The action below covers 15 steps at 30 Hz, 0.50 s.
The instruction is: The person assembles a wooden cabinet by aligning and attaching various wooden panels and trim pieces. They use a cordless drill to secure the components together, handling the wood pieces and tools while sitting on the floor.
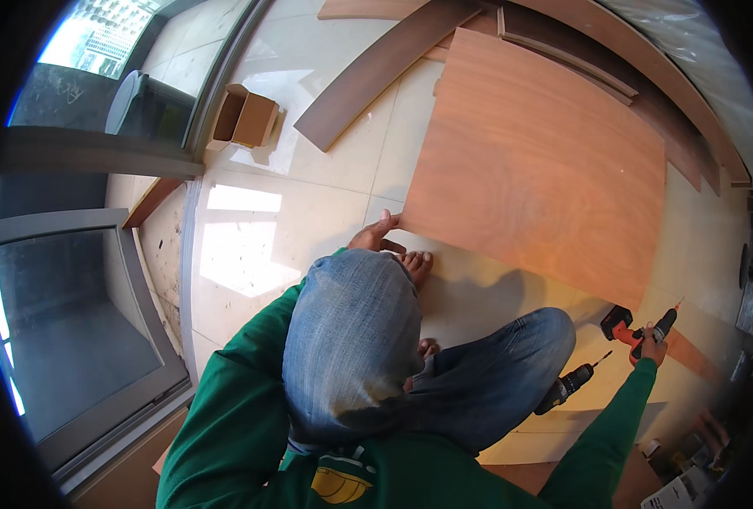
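Observation:
My left hand (375,234) is at the near left corner of a large reddish-brown wooden panel (537,170), thumb and fingers closed about its edge. The panel lies before me, turned at a slant. Out to the right, my right hand (653,347) grips a red and black cordless drill (625,330) by its handle. Its bit points away from me, beside the panel's near right corner. A second, black cordless drill (565,388) rests by my right knee, a bit in its chuck; my leg hides part of it.
An open cardboard box (245,117) sits on the tiles near the sliding glass door (79,314). A long dark board (385,72) lies beyond the panel. More long boards (673,136) line the far right side. Assorted items (690,475) lie at the lower right.

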Motion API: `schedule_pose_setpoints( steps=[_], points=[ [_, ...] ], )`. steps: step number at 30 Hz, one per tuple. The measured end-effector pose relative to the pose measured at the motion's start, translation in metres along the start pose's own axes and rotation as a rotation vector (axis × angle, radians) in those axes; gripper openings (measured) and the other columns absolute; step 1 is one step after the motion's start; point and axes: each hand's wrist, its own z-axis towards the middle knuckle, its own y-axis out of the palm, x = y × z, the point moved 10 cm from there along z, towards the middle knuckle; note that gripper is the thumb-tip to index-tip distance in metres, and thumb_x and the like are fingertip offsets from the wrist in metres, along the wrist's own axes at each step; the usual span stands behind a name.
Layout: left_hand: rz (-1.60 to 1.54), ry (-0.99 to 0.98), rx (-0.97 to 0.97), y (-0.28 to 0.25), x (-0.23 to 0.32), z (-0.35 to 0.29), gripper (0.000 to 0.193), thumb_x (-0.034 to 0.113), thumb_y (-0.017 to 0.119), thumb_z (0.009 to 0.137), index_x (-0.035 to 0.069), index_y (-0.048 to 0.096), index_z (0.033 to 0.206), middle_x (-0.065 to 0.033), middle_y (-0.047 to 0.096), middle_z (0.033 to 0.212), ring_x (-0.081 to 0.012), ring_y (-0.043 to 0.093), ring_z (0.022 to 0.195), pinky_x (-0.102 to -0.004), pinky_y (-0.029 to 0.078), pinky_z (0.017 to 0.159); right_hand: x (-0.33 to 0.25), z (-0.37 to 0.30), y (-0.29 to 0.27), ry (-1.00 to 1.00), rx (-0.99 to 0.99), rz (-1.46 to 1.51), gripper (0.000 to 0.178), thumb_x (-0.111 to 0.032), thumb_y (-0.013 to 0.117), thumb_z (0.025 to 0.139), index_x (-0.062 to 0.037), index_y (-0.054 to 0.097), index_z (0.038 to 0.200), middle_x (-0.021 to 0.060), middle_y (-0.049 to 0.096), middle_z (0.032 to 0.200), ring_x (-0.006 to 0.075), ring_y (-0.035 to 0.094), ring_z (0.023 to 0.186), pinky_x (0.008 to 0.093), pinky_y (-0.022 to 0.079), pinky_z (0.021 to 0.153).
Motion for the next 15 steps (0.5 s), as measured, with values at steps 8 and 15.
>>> schedule_pose_setpoints(
  steps=[8, 15],
  points=[
    [0.145, -0.099, 0.098, -0.05, -0.04, 0.053, 0.098, 0.082, 0.03, 0.087, 0.0, 0.046, 0.139, -0.0207, 0.051, 0.113, -0.0294, 0.054, 0.092, -0.0471, 0.052, 0.086, -0.195, -0.075, 0.018, -0.425, -0.188, 0.306, 0.069, -0.055, 0.053, 0.096, 0.0072, 0.058, 0.125, 0.0224, 0.067, 0.113, 0.0313, 0.063, 0.105, 0.0399, 0.046, 0.093],
    [-0.068, -0.344, -0.193, -0.005, -0.044, 0.049, 0.069, 0.074, 0.041, 0.092, 0.015, 0.051, 0.128, -0.0028, 0.054, 0.106, -0.014, 0.053, 0.078, -0.0289, 0.047, 0.065, -0.095, 0.035, 0.081, -0.023, -0.371, -0.023, 0.081, -0.068, 0.046, 0.093, 0.0068, 0.062, 0.119, 0.0194, 0.067, 0.11, 0.0297, 0.064, 0.094, 0.0388, 0.048, 0.09]
  ],
)
